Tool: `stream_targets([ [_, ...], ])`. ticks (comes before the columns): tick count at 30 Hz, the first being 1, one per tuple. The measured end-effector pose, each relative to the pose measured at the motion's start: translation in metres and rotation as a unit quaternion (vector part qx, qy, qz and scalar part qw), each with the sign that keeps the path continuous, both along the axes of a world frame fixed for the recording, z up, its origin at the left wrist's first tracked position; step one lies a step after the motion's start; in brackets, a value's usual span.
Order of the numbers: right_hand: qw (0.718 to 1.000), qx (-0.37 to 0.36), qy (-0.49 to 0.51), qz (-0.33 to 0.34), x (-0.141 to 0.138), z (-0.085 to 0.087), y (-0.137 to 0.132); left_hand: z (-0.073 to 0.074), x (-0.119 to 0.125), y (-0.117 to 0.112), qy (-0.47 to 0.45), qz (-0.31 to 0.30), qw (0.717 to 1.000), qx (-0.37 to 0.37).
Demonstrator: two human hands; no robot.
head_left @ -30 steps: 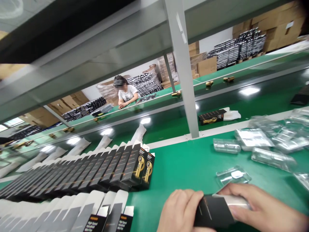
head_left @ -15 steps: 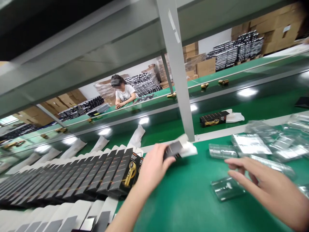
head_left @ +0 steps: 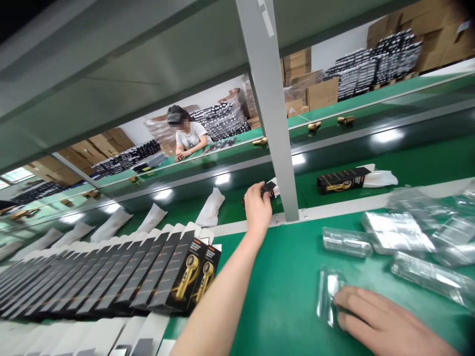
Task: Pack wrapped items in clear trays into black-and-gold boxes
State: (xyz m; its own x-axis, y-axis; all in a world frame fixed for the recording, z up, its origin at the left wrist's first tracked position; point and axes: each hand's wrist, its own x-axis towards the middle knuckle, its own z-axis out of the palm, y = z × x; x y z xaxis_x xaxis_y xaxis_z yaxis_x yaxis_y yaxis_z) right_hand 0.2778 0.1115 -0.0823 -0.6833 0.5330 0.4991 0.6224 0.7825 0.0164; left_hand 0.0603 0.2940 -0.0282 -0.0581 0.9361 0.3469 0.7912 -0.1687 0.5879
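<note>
My left hand [head_left: 258, 207] reaches past a grey steel post, its fingertips on a small black box [head_left: 270, 190] that lies partly hidden on the farther green belt. My right hand [head_left: 382, 321] rests low on the near green belt [head_left: 282, 306], its fingers over a clear plastic blister tray [head_left: 326, 296]. Several similar trays [head_left: 395, 232] lie heaped to its upper right. A black box with a gold product picture [head_left: 343, 180] lies beside a white bag on the farther belt, right of my left hand.
Long overlapping rows of black boxes [head_left: 111, 277] fill the near left. White bags [head_left: 211, 207] lie on the farther belt. A grey post [head_left: 269, 109] rises before a metal rail [head_left: 334, 207]. A seated co-worker [head_left: 189, 136] works beyond, before stacked black packs and cartons [head_left: 322, 94].
My left hand has moved farther out, past the rail, onto the farther belt with the black box. My right hand has moved down and closed over a clear tray.
</note>
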Motion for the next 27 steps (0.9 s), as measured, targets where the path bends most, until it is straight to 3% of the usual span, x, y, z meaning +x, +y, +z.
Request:
stream_targets([
  [2,0.999,-0.041,-0.034,0.010,0.008,-0.003,0.001,-0.005,0.002,-0.042,-0.049,-0.034,0.998,-0.007],
  [4,0.996,-0.070,-0.045,0.014,0.017,-0.010,0.001,-0.011,0.000,-0.083,-0.085,-0.138,0.985,-0.065],
  [7,0.996,-0.077,-0.009,-0.036,0.021,-0.016,0.001,-0.018,-0.007,-0.123,-0.114,-0.339,0.913,-0.194],
  [9,0.994,-0.078,0.020,-0.072,0.014,-0.015,-0.001,-0.021,-0.010,-0.134,-0.080,-0.411,0.879,-0.228],
  [12,0.997,-0.037,0.006,-0.061,-0.004,-0.011,-0.008,-0.025,-0.010,-0.136,-0.028,-0.425,0.884,-0.195],
  [17,0.990,0.078,-0.045,-0.110,-0.010,-0.019,-0.019,-0.036,-0.008,-0.141,-0.010,-0.358,0.923,-0.143],
  [21,0.992,0.017,-0.062,-0.107,0.000,-0.027,-0.020,-0.041,-0.009,-0.148,0.015,-0.380,0.919,-0.107],
  [25,0.994,0.053,-0.033,-0.086,-0.002,-0.029,-0.018,-0.046,-0.006,-0.154,0.021,-0.348,0.932,-0.096],
  [27,0.995,-0.001,-0.024,-0.092,-0.002,-0.032,-0.017,-0.049,-0.003,-0.156,0.006,-0.334,0.937,-0.103],
])
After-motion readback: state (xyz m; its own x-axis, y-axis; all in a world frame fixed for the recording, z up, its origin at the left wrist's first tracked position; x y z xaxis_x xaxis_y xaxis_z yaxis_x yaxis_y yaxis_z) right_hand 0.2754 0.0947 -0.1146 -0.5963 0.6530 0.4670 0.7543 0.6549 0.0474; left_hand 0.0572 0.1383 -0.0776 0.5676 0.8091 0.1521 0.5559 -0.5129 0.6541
